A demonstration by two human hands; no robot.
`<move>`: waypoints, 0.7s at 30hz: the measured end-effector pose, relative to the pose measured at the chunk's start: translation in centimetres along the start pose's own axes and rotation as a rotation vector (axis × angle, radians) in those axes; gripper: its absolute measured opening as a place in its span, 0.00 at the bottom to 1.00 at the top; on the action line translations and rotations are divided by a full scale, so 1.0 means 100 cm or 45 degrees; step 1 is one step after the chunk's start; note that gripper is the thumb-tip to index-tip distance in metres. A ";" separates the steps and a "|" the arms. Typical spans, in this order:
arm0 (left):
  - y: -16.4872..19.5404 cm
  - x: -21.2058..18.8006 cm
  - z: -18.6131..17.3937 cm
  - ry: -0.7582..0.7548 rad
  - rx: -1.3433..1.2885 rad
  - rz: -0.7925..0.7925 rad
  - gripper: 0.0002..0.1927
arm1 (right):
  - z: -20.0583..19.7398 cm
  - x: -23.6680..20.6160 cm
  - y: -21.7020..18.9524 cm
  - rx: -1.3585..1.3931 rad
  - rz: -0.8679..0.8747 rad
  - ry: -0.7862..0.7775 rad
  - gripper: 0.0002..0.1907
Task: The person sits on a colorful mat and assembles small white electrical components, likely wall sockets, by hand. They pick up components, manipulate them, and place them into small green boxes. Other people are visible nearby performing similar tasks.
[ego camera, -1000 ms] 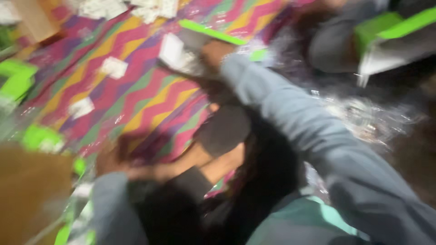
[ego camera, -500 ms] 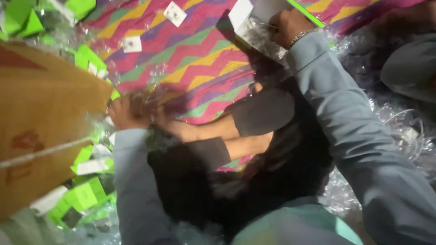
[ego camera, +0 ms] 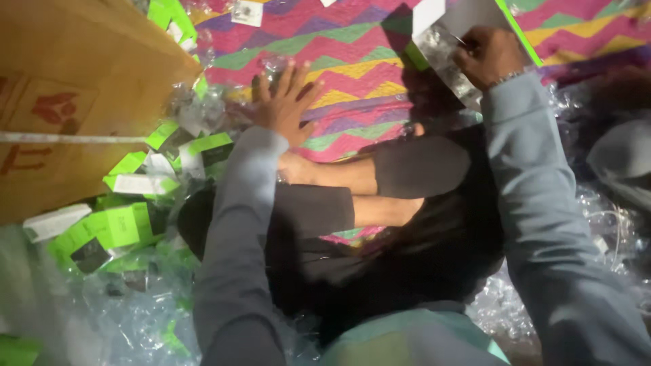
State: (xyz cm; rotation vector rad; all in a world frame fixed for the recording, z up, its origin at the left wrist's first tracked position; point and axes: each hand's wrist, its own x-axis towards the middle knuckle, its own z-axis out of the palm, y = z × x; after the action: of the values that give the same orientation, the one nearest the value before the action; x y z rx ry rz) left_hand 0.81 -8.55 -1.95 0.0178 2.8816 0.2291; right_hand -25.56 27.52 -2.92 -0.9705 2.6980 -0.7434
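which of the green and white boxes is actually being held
The one at top right, gripped by the right hand: the opened green-edged box. The other green boxes lie loose beside the cardboard carton.

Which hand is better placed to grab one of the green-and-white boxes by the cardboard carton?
Left. The left hand is open and empty, close to the green-and-white boxes. The right hand already grips a flat pack on the far side.

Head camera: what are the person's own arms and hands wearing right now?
Both arms are in long, plain grey-blue sleeves that reach the wrists. The left hand is bare, with no glove or ring that shows. The right hand is also bare, and a thin metallic bracelet sits at its wrist, just above the cuff. No markings show on the sleeves.
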 end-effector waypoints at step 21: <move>-0.076 -0.057 0.022 0.189 0.176 -0.501 0.12 | 0.005 -0.002 -0.022 0.345 -0.063 0.106 0.08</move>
State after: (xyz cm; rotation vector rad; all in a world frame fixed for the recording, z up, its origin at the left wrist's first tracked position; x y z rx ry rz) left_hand 6.91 -15.89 -3.80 -0.5569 2.9610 -0.0452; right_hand -24.06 25.98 -2.17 -0.9612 2.5577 -1.1467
